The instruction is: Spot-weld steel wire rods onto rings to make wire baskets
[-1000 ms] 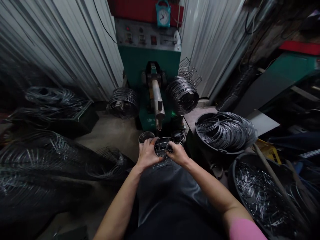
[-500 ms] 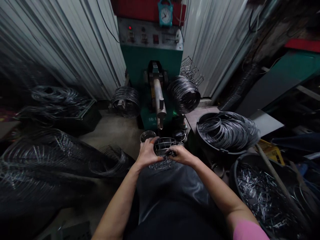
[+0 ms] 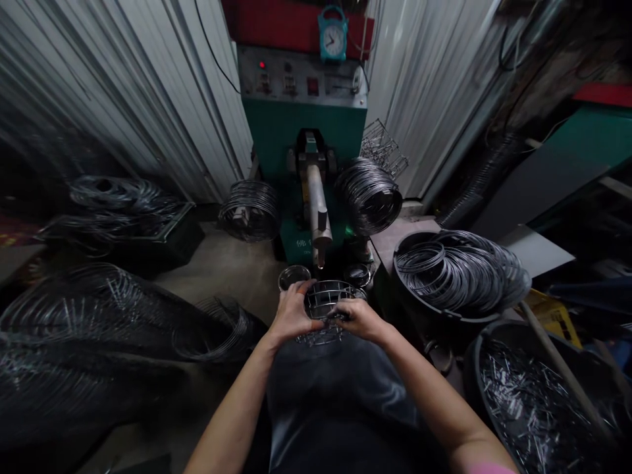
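"Head view, now: where does the work sit?"

"Between the two hands: a round wire basket (image 3: 324, 303), at the far edge of the dark cloth (image 3: 340, 408) over the lap. Just beyond its rim, apart from it, is the metal arm (image 3: 317, 197) of the green machine (image 3: 306, 118)."

"And the grip?"

"The left hand (image 3: 293, 313) grasps the basket's left side, thumb and fingers spread around it. The right hand (image 3: 359, 318) is curled at the right side; whether it pinches the frame or a loose piece, I cannot tell."

"Which step, then?"

"Handwork on the frame, I'd judge, perhaps positioning a wire."

"What does the next move call for?"

"Probably a steady left grip, careful right fingers, and the rim kept level."
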A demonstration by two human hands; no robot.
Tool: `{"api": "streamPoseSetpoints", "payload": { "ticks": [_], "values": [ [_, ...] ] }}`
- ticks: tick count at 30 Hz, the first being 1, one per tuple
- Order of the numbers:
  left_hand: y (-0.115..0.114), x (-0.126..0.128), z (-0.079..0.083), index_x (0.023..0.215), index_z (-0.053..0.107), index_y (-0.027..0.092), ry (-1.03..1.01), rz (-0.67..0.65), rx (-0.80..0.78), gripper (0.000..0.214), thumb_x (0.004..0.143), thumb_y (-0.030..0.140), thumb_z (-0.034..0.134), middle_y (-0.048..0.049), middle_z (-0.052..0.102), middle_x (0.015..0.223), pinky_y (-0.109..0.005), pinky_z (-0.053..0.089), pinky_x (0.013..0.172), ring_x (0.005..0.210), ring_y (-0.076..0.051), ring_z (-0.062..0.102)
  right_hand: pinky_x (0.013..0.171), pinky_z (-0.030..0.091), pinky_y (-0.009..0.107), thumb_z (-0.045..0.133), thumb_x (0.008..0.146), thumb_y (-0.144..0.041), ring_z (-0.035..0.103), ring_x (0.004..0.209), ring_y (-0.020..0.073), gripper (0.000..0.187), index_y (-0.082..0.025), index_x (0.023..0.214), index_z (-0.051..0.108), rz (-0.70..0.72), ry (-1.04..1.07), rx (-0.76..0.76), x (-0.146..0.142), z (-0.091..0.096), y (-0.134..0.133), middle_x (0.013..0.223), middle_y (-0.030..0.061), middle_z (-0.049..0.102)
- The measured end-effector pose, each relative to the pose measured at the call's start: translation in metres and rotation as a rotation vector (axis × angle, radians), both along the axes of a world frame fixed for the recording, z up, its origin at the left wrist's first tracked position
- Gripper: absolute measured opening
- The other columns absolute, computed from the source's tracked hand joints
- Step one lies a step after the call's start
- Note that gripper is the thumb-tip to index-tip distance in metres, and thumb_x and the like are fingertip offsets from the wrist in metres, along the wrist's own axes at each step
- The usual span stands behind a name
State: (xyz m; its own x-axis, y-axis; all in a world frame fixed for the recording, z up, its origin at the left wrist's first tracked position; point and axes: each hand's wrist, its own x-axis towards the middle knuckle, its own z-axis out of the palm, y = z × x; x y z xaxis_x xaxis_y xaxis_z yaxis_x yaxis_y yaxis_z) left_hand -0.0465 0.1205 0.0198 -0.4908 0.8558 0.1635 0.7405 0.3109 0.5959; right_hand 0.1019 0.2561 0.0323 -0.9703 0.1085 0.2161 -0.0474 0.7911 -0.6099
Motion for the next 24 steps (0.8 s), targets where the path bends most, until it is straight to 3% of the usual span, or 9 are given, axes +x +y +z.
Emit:
{"api": "streamPoseSetpoints", "payload": {
  "ticks": [13,24],
  "values": [
    [0.011,-0.028,-0.008,0.127,0.04,0.025,-0.051,-0.027,0.103,0.085,0.049,0.027,0.074,-0.0071,0.048,0.125,-0.044,0.037,0.097,0.115,-0.03,0.047,0.069,0.047,0.021,0.061,0.078,-0.011,0.064,0.08,0.0148,0.015,-0.017,0.091,0.066,-0.016,0.009,0.108,-0.023,0.003,0.009,0.087,0.0056,0.068],
    [0.033,-0.048,0.007,0.122,0.047,0.02,-0.056,0.012,0.055,0.083,0.047,0.037,0.077,-0.0086,0.054,0.117,-0.044,0.038,0.095,0.11,-0.03,0.05,0.067,0.045,0.02,0.062,0.079,-0.013,0.064,0.078,0.0145,0.008,-0.017,0.085,0.066,-0.118,0.025,0.111,-0.05,0.005,0.021,0.084,0.0043,0.068]
  ]
}}
